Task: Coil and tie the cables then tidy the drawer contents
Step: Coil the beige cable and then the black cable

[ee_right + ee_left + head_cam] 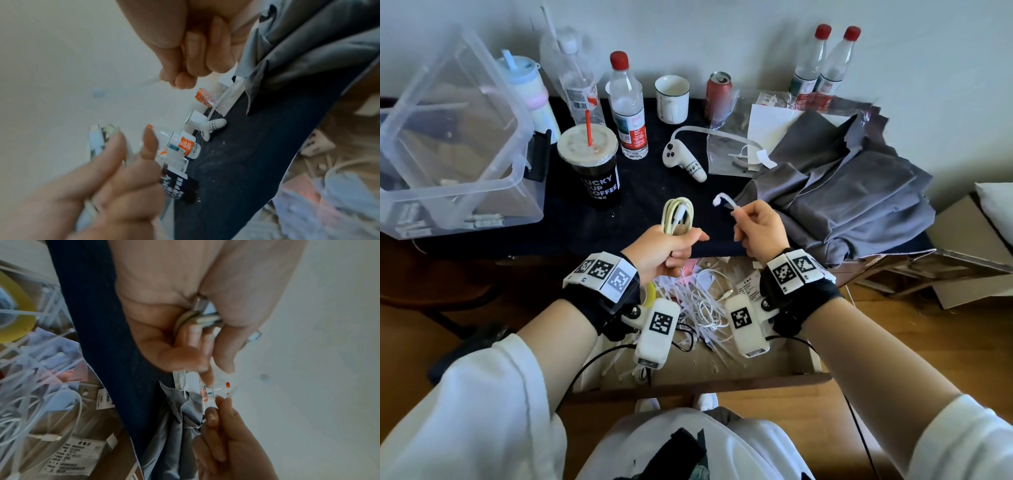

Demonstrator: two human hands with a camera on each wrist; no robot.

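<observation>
The left hand (pixel 667 251) hides the coiled cable's (pixel 677 213) lower loops.

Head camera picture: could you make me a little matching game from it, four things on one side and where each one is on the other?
Things:
1. coiled cable
2. cable tie
3. coffee cup
4. loose cables

Places:
A. in the open drawer
B. pinched in the right hand
C. standing on the dark table
D. gripped in the left hand

Pairs: 1-D, 2-B, 3-C, 4-A
</observation>
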